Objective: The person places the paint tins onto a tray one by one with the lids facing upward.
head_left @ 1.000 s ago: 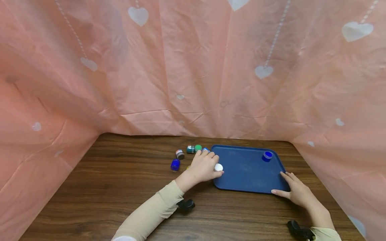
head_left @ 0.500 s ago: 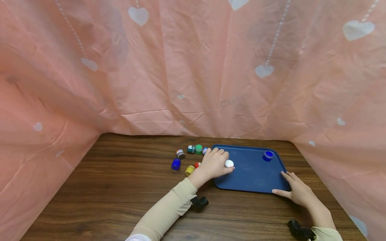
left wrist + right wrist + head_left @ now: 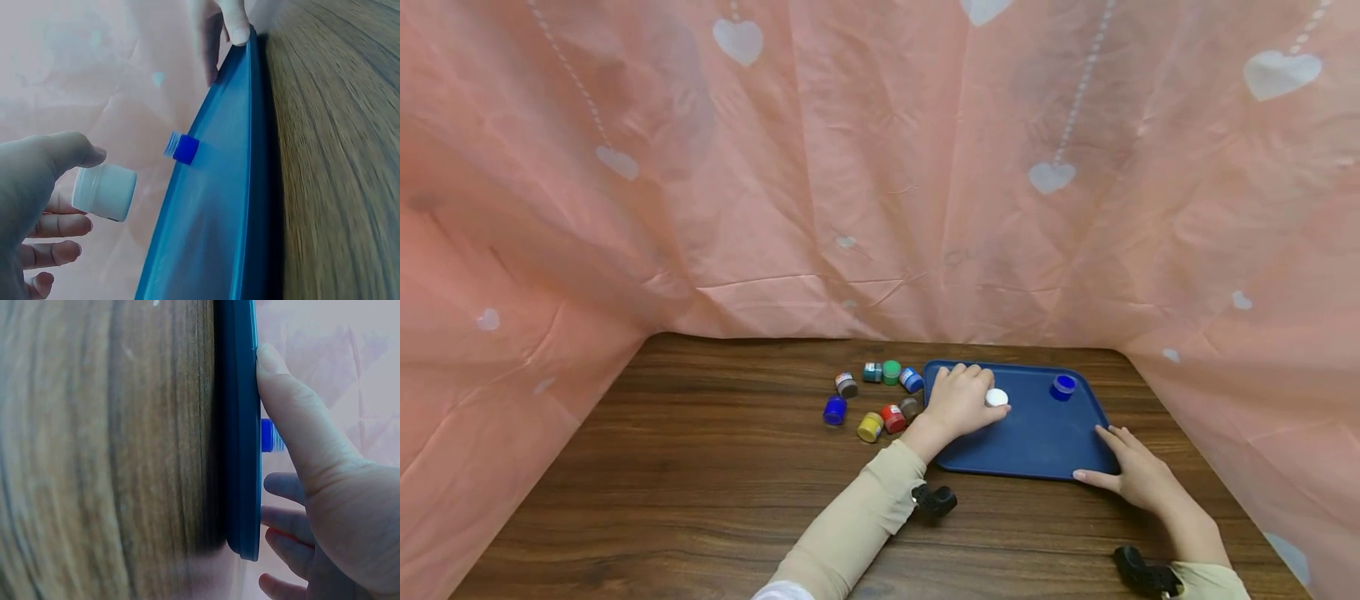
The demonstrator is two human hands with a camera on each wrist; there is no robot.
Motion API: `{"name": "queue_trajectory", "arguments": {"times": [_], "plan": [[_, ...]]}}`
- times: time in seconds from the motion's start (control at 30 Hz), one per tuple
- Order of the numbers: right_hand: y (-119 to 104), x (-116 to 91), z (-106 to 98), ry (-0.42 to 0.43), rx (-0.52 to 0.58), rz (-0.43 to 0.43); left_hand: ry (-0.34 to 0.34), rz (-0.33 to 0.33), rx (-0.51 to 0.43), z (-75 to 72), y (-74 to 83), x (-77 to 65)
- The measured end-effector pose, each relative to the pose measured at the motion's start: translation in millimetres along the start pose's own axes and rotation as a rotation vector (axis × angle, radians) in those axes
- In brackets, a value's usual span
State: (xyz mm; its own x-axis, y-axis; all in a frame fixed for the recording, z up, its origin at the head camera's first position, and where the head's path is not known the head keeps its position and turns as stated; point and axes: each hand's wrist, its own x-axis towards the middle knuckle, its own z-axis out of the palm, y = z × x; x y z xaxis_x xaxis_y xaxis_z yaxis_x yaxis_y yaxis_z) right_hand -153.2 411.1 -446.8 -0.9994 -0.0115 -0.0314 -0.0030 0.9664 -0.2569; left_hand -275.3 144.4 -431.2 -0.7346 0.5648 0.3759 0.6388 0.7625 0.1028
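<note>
My left hand (image 3: pixel 958 404) pinches a small white paint jar (image 3: pixel 106 192) between thumb and fingers. In the left wrist view the jar hangs in the air above the blue tray (image 3: pixel 1022 446), and its lower end points toward the tray. A dark blue paint jar (image 3: pixel 1062 387) stands upright near the tray's far right corner. At the near right corner my right hand (image 3: pixel 1138 475) rests on the tray's edge. Its thumb (image 3: pixel 294 403) lies along the front rim and the other fingers reach to the right side.
Left of the tray, several paint jars sit on the wooden table (image 3: pixel 700 467): teal (image 3: pixel 872 372), green (image 3: pixel 891 372), blue (image 3: pixel 912 380), grey (image 3: pixel 846 385), dark blue (image 3: pixel 835 411), yellow (image 3: pixel 870 427), red (image 3: pixel 892 418) and brown (image 3: pixel 910 408). A pink curtain (image 3: pixel 880 208) surrounds the table.
My left hand has carried the white paint jar rightward from the tray's left edge to over the tray, uncovering the yellow, red and brown jars. My right hand has stayed at the corner.
</note>
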Motion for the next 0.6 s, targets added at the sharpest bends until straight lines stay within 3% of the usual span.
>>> {"name": "queue_trajectory", "arguments": {"times": [0.6], "plan": [[0, 1, 2, 0.000, -0.011, 0.018, -0.045, -0.071, -0.066, 28.6, 18.9, 31.2]]}}
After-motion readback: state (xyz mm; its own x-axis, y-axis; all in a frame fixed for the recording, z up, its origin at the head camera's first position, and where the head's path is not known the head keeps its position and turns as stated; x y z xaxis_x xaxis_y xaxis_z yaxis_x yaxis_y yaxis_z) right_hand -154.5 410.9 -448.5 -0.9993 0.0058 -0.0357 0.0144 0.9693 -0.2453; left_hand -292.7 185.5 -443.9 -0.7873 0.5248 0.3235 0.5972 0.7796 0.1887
